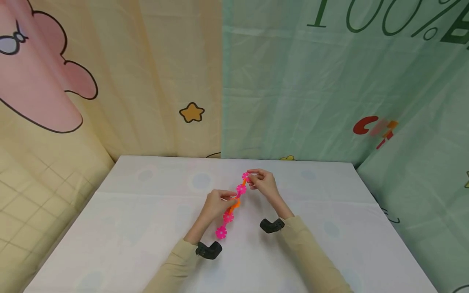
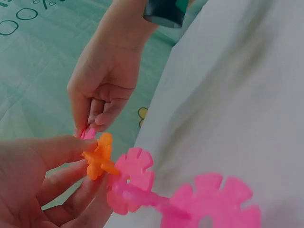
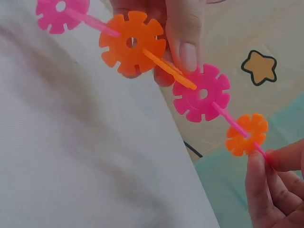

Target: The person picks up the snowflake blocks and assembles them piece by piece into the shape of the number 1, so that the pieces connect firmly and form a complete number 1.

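A chain of pink and orange notched plastic discs (image 1: 228, 217), slotted edge to edge, slants over the white table in the head view. My left hand (image 1: 214, 205) pinches it around its middle, thumb close to an orange disc (image 3: 114, 47) in the right wrist view. At the far upper end, my right hand (image 1: 266, 186) holds the last pink disc (image 3: 261, 151), seen edge-on beside a smaller-looking orange disc (image 3: 256, 124). Below the left hand the chain runs on to a pink end disc (image 1: 221, 232), which hangs free of both hands.
The white table (image 1: 128, 228) has faint pale spots. Printed curtains, a yellow one (image 1: 146, 81) and a green one (image 1: 286, 93), stand behind its back edge. A dark wrist camera sits on the left wrist (image 1: 209, 250) and another on the right wrist (image 1: 272, 226).
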The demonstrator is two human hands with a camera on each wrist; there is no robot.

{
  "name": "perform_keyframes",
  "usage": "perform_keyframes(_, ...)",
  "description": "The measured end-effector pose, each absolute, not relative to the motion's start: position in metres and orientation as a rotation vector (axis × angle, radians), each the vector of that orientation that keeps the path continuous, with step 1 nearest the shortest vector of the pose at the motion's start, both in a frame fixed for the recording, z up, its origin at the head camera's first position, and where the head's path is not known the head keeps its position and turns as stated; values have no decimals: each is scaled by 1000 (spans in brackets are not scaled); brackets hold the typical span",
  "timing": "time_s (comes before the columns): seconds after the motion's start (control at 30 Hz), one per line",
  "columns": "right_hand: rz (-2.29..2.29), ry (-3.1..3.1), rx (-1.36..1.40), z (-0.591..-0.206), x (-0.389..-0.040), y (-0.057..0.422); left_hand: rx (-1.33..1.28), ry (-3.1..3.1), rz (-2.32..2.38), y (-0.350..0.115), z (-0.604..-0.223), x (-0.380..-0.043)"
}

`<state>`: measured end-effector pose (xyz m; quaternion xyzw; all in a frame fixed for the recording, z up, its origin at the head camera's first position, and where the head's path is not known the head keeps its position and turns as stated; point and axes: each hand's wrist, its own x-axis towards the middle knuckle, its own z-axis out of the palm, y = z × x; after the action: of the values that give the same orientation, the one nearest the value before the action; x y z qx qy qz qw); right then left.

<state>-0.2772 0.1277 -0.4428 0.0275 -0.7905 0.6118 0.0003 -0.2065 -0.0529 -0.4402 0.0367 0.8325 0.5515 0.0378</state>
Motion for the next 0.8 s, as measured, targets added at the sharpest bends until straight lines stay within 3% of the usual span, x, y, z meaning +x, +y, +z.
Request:
perform_keyframes(0.47, 1930, -2531, -72, -456, -300, 128, -94, 2424, 1814, -26, -468, -220)
perform_keyframes(0.8, 1752, -2644, -146, -473, -311, 118, -244, 2658, 1565, -21, -473, -216)
